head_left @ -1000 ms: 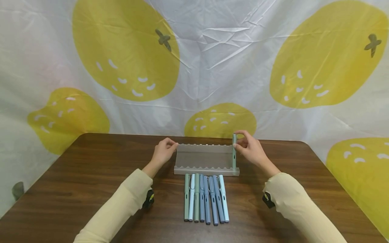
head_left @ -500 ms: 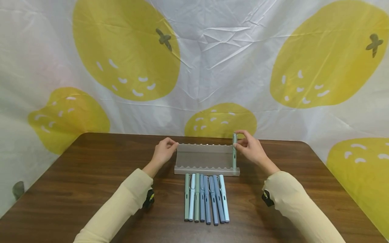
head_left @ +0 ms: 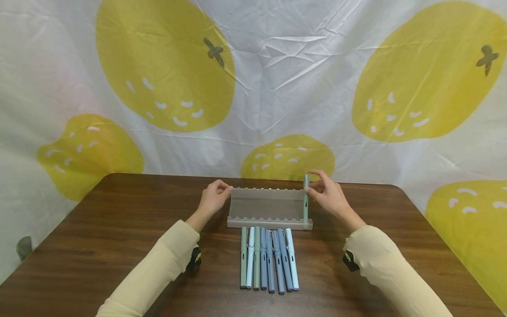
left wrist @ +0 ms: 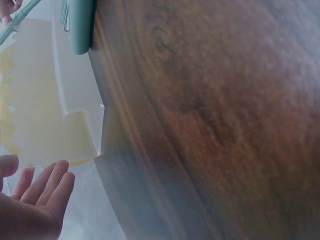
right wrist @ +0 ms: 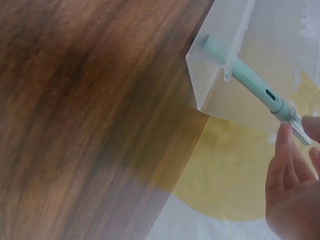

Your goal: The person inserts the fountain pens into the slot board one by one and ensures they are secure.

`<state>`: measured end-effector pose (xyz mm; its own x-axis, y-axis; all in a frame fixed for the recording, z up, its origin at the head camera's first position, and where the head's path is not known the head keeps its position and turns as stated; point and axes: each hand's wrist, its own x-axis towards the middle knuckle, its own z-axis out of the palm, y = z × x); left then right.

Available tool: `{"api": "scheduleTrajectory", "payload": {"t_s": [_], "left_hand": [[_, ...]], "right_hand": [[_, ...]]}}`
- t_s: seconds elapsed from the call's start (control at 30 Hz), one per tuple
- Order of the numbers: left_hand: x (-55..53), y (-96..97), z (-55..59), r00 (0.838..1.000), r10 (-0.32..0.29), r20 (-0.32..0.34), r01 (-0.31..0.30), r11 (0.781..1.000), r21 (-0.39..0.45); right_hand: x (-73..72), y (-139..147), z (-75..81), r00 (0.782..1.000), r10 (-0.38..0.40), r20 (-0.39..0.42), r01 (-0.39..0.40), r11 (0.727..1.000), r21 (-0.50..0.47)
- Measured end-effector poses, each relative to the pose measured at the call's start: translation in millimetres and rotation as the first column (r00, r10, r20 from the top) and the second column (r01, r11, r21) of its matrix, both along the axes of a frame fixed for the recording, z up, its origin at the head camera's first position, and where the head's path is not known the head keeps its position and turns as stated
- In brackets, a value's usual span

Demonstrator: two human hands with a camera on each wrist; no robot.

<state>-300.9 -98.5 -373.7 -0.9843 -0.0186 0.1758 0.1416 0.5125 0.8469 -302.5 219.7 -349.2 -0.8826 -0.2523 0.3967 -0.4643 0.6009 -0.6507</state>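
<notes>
A clear pen rack [head_left: 266,206] with scalloped edges stands in the middle of the table. My left hand [head_left: 214,197] pinches its back left corner between thumb and fingers; in the left wrist view that hand [left wrist: 37,197] is at the rack's end. Along the rack's right end leans a green fountain pen [head_left: 305,207], its lower end behind the front lip. My right hand [head_left: 326,193] holds this pen by the cap, and the right wrist view shows those fingers [right wrist: 281,165] beside the metal clip.
Several capped pens [head_left: 270,259], green, pale blue and grey-blue, lie side by side in front of the rack. They rest on a brown wooden table [head_left: 130,233]. A white curtain [head_left: 261,88] printed with yellow fruit hangs right behind the table's far edge.
</notes>
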Motion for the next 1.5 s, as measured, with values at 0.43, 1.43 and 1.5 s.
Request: {"api": "scheduleTrajectory", "payload": {"t_s": [0.43, 1.43, 1.5], "left_hand": [[3.3, 0.6, 2.9, 1.000, -0.015, 0.002, 0.015, 1.000, 0.009], [2.3, 0.6, 2.6, 1.000, -0.011, 0.000, 0.011, 1.000, -0.002], [2.3, 0.6, 2.6, 1.000, -0.008, -0.001, 0.008, 1.000, -0.005]], "right_hand": [[24.2, -1, -6.2, 0.957, -0.095, -0.274, 0.092, 0.995, -0.026], [69.9, -21, -42.2, 0.958, 0.143, 0.247, -0.166, 0.983, 0.075], [70.6, -22, -42.2, 0.956, 0.153, 0.251, -0.178, 0.981, 0.081]]}}
